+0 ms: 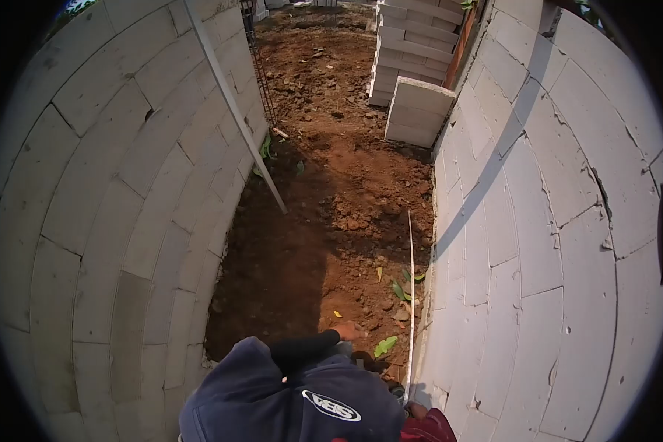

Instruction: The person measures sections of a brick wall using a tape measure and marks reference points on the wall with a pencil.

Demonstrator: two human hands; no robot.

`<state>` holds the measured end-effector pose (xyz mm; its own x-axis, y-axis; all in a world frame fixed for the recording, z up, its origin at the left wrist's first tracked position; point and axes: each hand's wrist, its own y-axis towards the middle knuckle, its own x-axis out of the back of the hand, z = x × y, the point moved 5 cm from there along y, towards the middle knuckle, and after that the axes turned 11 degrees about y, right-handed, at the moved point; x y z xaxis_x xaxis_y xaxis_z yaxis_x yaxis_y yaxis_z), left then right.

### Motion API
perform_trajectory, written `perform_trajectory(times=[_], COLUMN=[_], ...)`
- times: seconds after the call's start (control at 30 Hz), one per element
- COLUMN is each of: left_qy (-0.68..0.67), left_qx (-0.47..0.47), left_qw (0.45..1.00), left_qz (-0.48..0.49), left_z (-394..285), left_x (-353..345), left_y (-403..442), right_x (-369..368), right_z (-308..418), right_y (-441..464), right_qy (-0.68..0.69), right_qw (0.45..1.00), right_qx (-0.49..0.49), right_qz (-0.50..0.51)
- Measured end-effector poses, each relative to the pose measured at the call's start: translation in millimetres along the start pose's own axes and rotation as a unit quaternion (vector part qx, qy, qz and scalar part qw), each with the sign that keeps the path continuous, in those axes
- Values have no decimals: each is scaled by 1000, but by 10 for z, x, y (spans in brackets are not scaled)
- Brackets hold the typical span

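Handling a slim white measuring tape (412, 295) beside the foot of the right block wall (508, 280).
You are dealing with something probably light and springy, easily kinked, best pinched flat near its lower end. Your right hand (418, 410), by a maroon sleeve (435, 429), is sitting at that end; whether its fingers are gripping the tape cannot be told. Your left hand (351, 331) is hovering over or touching the reddish soil (368, 191), its finger spread and any hold unclear.
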<state>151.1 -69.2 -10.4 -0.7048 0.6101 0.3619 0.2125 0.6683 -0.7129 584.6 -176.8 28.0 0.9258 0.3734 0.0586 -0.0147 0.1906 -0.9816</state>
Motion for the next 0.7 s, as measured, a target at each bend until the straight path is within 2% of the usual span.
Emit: perform_trajectory(times=[0.07,0.1,0.13,0.17,0.2,0.23,0.27,0.3,0.33,0.37,0.4,0.43,0.47,0.5,0.53,0.57,0.63,0.67,0.7], left_qy=[8,7,-57,-120,-183,-221,-256,-291,-318,-344,-370,-422,-471,-517,-527,-560,-539,-538,-524], left_qx=[-36,-55,-44,-35,-27,-16,-5,10,24,37,51,70,90,110,113,76,101,131,140], left_qw=[998,995,990,980,966,959,951,941,929,916,903,886,866,842,839,817,836,832,838], left_qz=[59,88,122,152,183,178,174,173,187,200,212,178,143,107,79,109,20,-29,-61], left_z=[-34,-43,-168,-419,-610,-667,-720,-746,-754,-783,-821,-843,-852,-827,-606,-398,-160,-203,-156], left_x=[-254,-393,-367,-253,-170,-156,-153,-160,-161,-88,-4,94,197,248,184,176,368,583,671], left_y=[412,522,353,67,-149,-178,-168,-190,-271,-366,-458,-558,-664,-721,-543,-432,-483,-678,-816], right_x=[-138,-135,-143,-312,-652,-754,-880,-816,-1121,-1259,-1339,-1592,-1768,-2131,-2237,-2319,-2684,-2828,-2933], right_z=[480,630,947,1294,1812,2028,2206,2175,2383,2469,2406,2533,2556,2685,2733,2773,3034,2982,3030], right_y=[-193,-79,-118,-349,-807,-820,-772,-240,-432,-262,294,217,479,213,407,584,247,520,473], right_qy=[23,61,14,76,2,20,37,74,59,63,79,84,64,113,49,-17,-25,62,24], right_qw=[999,998,1000,996,999,999,999,986,987,993,988,982,985,984,986,984,992,989,985], right_qx=[-33,-21,6,-7,8,-32,-4,-90,-70,-24,-41,-58,-5,-32,-11,10,15,32,35], right_qz=[-25,23,27,45,33,10,6,120,133,95,124,158,162,136,157,178,122,131,165])
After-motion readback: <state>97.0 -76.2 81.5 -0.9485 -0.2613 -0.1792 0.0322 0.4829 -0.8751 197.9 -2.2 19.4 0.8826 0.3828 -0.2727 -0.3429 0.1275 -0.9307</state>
